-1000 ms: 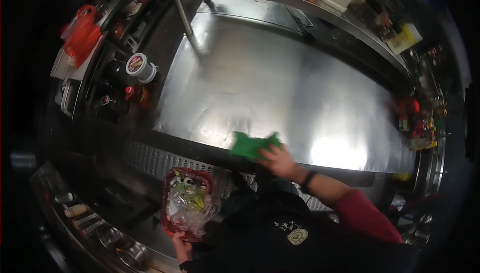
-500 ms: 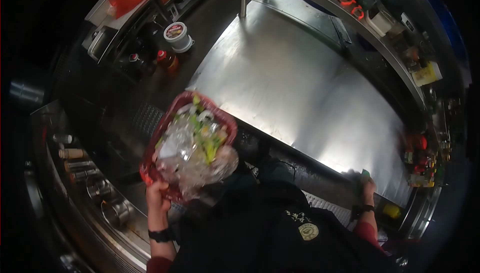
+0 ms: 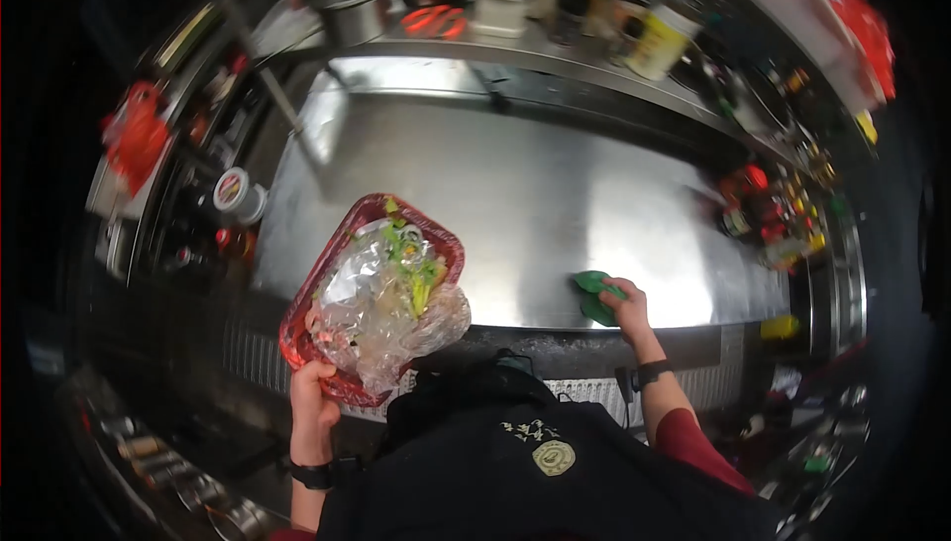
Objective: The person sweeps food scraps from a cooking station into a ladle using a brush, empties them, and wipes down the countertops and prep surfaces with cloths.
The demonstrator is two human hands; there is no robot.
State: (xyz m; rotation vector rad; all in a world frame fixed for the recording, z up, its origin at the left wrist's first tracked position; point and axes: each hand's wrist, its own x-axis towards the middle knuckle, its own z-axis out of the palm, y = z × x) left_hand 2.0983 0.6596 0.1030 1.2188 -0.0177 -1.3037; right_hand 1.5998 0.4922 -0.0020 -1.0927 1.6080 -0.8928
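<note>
My left hand (image 3: 311,390) grips the near edge of a dark red plastic basket (image 3: 301,311), held in the air in front of the table. Crumpled clear plastic (image 3: 362,283) and green and pale vegetable scraps (image 3: 421,278) fill it; some plastic bulges over its right side. On the right, my right hand (image 3: 630,309) is closed around a bunched green cloth (image 3: 596,301) over the near part of the steel table (image 3: 495,184). Whether the cloth touches the metal is hard to tell.
A shelf (image 3: 565,57) with pots and containers runs along the table's back. Sauce bottles (image 3: 748,199) stand at the right end. On the left are a white tub (image 3: 238,196) and a red bag (image 3: 137,140). Perforated metal strips (image 3: 260,358) lie below the table's front edge.
My view has swung to the right, so the table now lies straight ahead. The right hand and green cloth have come into clearer view over the tabletop. My left hand still holds the basket.
</note>
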